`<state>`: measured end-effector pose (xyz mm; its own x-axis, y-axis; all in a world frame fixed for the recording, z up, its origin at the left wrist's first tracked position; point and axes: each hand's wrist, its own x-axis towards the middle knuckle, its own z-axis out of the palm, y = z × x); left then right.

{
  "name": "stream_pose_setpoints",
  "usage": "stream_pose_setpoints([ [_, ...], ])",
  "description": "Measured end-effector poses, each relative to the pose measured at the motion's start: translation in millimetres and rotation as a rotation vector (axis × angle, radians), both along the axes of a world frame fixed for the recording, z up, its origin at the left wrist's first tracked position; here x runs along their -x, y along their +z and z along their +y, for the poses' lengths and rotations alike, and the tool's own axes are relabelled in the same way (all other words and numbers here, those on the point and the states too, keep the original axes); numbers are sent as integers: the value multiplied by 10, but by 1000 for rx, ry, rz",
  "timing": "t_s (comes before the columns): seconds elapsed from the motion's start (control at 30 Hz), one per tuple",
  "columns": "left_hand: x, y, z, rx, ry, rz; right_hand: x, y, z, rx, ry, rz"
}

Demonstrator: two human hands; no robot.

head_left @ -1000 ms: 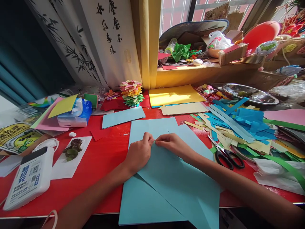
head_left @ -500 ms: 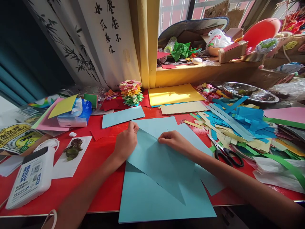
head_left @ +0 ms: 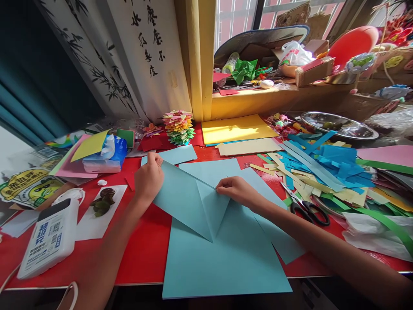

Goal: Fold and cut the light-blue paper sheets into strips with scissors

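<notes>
One blue sheet (head_left: 180, 196): partly raised over the paper stack (head_left: 222, 265), crease showing.
Left hand (head_left: 149, 178): your fingers pinch its upper-left corner.
Right hand (head_left: 234, 191): your fingers pinch the upper edge farther right.
Upper edge: slopes down from your left fingers to your right.
Nearer hand: neither, you touch it with both.

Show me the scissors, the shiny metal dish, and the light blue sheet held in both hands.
Scissors (head_left: 304, 205): head view, where the black handles meet.
Metal dish (head_left: 356, 128): head view, bare inner side.
Light blue sheet (head_left: 180, 189): head view, broad part left of the crease.
</notes>
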<state>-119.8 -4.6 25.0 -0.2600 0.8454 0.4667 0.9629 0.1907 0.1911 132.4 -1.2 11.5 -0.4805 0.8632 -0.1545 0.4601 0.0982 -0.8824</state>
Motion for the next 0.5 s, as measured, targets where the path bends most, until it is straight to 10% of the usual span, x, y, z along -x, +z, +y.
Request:
stream_pose_setpoints([
  [0.27, 408, 124, 15, -247, 140, -149, -40, -47, 71, 202, -6, 185],
  [0.5, 686, 190, -13, -401, -119, -822, -190, 54, 250, 126, -123, 328],
])
